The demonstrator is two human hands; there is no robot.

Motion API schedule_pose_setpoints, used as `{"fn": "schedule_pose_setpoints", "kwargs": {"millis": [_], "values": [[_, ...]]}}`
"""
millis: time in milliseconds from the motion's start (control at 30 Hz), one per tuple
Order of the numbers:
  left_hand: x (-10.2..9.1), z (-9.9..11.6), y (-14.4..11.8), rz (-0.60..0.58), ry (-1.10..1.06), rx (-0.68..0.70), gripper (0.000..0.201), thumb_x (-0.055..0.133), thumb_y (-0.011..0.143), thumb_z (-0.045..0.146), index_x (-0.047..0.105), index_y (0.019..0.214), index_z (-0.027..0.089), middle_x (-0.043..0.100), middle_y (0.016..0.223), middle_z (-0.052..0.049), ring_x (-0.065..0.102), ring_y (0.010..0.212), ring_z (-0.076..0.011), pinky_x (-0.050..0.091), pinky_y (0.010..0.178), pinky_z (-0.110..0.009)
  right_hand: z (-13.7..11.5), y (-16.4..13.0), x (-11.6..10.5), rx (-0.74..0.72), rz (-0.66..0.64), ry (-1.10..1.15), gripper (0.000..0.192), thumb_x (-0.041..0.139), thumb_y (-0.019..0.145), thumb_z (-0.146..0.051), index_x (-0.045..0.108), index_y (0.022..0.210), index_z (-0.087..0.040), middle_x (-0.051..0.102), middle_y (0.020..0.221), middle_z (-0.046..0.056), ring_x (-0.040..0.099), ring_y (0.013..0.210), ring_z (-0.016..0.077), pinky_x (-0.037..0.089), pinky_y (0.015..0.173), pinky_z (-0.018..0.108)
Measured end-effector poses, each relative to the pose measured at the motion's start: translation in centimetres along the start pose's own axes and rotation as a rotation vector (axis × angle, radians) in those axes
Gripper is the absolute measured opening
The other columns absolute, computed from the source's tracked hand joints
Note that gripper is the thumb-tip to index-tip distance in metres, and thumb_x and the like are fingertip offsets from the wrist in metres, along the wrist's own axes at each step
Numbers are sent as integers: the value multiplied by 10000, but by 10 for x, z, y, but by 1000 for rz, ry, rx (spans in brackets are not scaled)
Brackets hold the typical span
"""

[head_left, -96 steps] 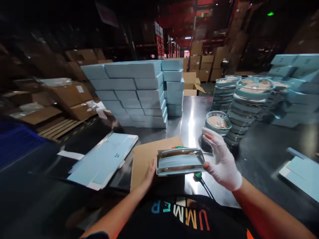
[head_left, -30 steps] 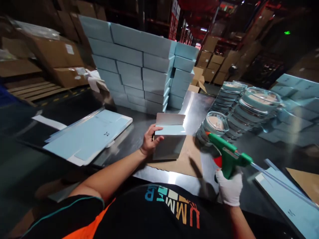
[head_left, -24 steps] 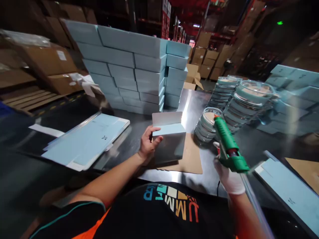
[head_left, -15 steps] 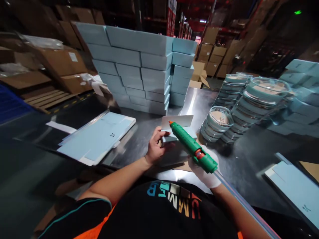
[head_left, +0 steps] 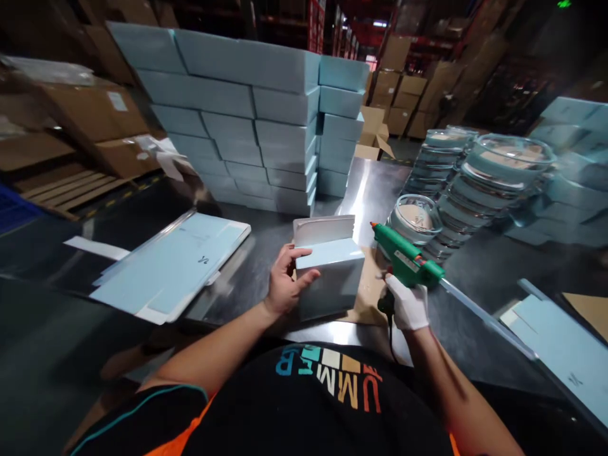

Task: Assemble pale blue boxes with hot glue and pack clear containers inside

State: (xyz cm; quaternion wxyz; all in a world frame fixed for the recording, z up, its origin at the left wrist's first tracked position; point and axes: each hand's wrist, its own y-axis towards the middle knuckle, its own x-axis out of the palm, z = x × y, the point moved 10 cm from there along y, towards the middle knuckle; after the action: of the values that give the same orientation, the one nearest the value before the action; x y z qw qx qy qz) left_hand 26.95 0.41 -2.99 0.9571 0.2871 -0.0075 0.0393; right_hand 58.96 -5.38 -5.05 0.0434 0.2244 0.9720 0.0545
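Observation:
My bare left hand (head_left: 285,280) grips the left side of a light blue box (head_left: 331,276) that stands on a brown cardboard sheet (head_left: 368,294), its top flap raised. In my white-gloved right hand (head_left: 407,304) is a green glue gun (head_left: 405,257). Its orange-tipped nozzle points left and sits just to the right of the box's open top. A clear glue stick juts out behind the gun to the right.
A tall stack of closed light blue boxes (head_left: 247,120) stands behind on the steel table (head_left: 361,190). Flat blue box blanks (head_left: 173,266) lie left, more blanks (head_left: 555,339) right. Stacks of round glass-lidded containers (head_left: 470,180) stand right of centre. Brown cartons fill the background.
The glue gun has swung from over the box flap back to the box's right side. My left hand keeps its hold on the box.

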Motion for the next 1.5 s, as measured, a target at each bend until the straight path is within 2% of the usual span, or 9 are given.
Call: {"fn": "schedule_pose_setpoints", "kwargs": {"millis": [133, 300, 467, 600, 867, 1033, 1200, 1400, 1500], "values": [[-9, -4, 2, 13, -4, -44, 649, 876, 744, 751, 783, 1060, 192, 688, 1138, -89, 692, 1026, -237, 544, 890, -314, 48, 8, -10, 252, -131, -180, 577, 604, 903, -730, 754, 889, -173, 717, 640, 101, 671, 527, 243, 528, 478, 347], [-11, -7, 4, -25, 5, -61, 680, 867, 725, 788, 806, 1056, 197, 721, 1168, -109, 686, 1193, -292, 540, 1020, -355, 34, 20, -46, 89, 7, -450, 505, 672, 873, -692, 629, 642, -245, 693, 634, 100, 743, 802, 328, 608, 761, 429], [4, -8, 0, -124, -21, -29, 709, 887, 686, 798, 835, 1043, 187, 735, 1142, -122, 706, 1174, -299, 560, 1013, -375, -18, 9, 24, -149, -144, -232, 693, 586, 938, -721, 656, 1396, -205, 754, 1370, 155, 711, 1258, 334, 583, 1071, 491], [12, -9, -2, -212, -52, 27, 747, 863, 689, 823, 846, 1058, 174, 744, 1168, -150, 732, 1131, -293, 585, 962, -372, -40, 7, 87, -216, -322, -85, 584, 647, 940, -563, 617, 1409, -218, 742, 1383, 128, 690, 1287, 305, 549, 1154, 491], [9, 4, 4, -138, -126, 297, 472, 892, 843, 583, 750, 1133, 238, 732, 1263, -129, 733, 1199, -286, 592, 1024, -438, -43, 10, 78, -448, -467, -92, 799, 954, 705, -674, 628, 1293, -242, 710, 1360, 159, 700, 1277, 359, 575, 1119, 553], [11, 9, 13, -178, -223, 351, 461, 949, 813, 481, 711, 1141, 260, 738, 1118, -72, 759, 1184, -280, 606, 1049, -473, -59, -11, 81, -690, -586, -149, 383, 849, 936, -421, 702, 1259, -277, 595, 1583, 168, 614, 1457, 347, 525, 1192, 610], [23, 25, 14, -490, -173, 429, 349, 842, 914, 517, 844, 1186, 297, 796, 1201, -114, 697, 1322, -343, 560, 1133, -572, -69, -26, 92, -687, -710, -179, 318, 726, 1034, -306, 765, 1347, -344, 597, 1614, 123, 601, 1481, 316, 521, 1207, 594], [29, 17, 18, -541, -39, 267, 371, 753, 934, 641, 886, 975, 297, 873, 1069, -119, 746, 1260, -369, 574, 1098, -620, -66, -20, 95, -572, -687, -216, 224, 720, 1020, -434, 842, 1195, -365, 708, 1493, 82, 586, 1477, 352, 439, 1258, 648], [28, 18, 17, -549, -23, 259, 420, 775, 896, 686, 881, 990, 290, 872, 1093, -130, 739, 1289, -380, 559, 1129, -641, -39, -18, 89, -417, -591, -199, 643, 834, 889, -526, 680, 1473, -303, 533, 1671, 140, 520, 1543, 379, 407, 1287, 638]]}}
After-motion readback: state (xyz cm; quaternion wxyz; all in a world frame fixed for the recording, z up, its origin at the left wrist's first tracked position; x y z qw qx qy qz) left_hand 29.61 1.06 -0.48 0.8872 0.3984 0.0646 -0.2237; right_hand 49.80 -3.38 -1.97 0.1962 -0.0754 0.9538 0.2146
